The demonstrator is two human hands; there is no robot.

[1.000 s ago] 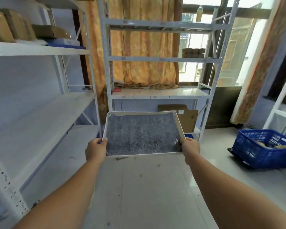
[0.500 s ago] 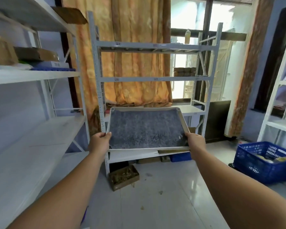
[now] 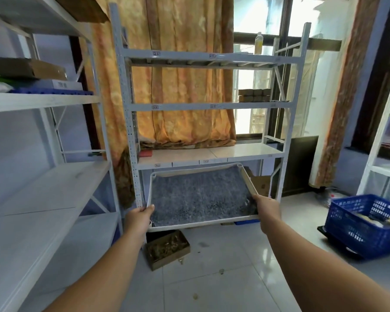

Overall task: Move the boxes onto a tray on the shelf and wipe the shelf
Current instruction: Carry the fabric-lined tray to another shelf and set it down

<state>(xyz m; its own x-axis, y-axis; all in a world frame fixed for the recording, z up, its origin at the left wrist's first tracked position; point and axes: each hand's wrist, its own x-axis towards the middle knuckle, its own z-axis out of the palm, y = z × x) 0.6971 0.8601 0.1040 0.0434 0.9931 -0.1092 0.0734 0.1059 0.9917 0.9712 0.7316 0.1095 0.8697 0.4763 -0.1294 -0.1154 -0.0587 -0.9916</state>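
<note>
We are holding the grey-lined tray [image 3: 198,197] at the centre of the frame, our left hand [image 3: 140,218] gripping its near left corner with the thumb over the rim and our right hand [image 3: 267,209] clasping its right rim. It is hanging clear of the white rack [image 3: 200,106] behind it. The brown boxes [image 3: 254,95] are sitting on a rack shelf, right of centre and higher up.
</note>
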